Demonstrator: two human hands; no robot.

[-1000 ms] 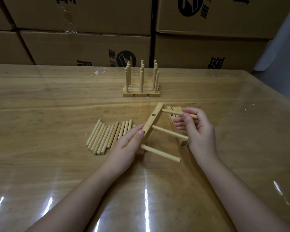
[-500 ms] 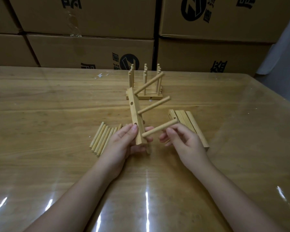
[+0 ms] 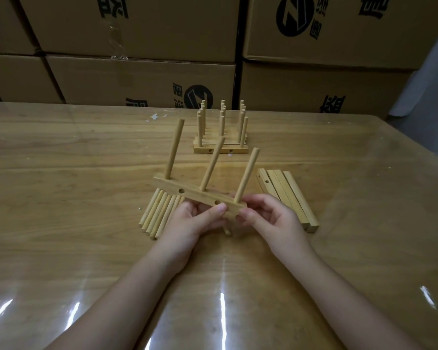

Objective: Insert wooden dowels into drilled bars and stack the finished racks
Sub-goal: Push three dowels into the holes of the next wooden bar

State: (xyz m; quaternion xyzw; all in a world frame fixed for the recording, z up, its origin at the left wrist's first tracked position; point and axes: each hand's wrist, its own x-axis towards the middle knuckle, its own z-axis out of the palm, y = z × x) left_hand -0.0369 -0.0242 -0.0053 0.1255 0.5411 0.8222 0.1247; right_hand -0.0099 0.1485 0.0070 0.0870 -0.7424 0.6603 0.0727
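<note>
Wooden table (image 3: 61,173), both hands (image 3: 238,218) pinching dowelled bar (image 3: 200,195)

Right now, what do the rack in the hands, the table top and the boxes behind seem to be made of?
Rack: pale bare wood, matt, faint grain; it looks unfinished. Table top: brown wood grain under a glossy clear layer, seen in the bright light streaks; possibly a plastic sheet or varnish. Boxes: brown cardboard, matt, with black print and clear tape.

rack (image 3: 200,197) – pale matt wood | table (image 3: 61,248) – glossy wood under clear film | boxes (image 3: 142,79) – matt cardboard
</note>
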